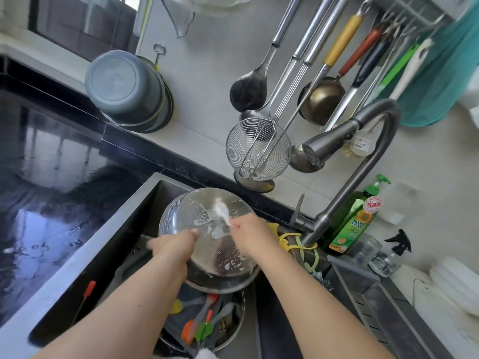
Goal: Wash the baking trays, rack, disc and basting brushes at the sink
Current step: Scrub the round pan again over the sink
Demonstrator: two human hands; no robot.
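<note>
My left hand (pixel 173 246) grips the tilted disc's (pixel 207 239) near-left rim while my right hand (pixel 248 233) pinches a white cloth (pixel 222 212) against its far face.

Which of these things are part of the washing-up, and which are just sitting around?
In the job: disc, held by left hand; white cloth in right hand; basting brushes in the sink.

Lying about: hanging ladles, wire skimmer, soap bottle, stacked bowls.

The round, soap-streaked metal disc (pixel 207 229) hides the left hand's (pixel 173 248) fingers and much of the sink (pixel 145 203). The blurred white object (pixel 222 212) pinched by the right hand (pixel 250 233) is unidentifiable.
</note>
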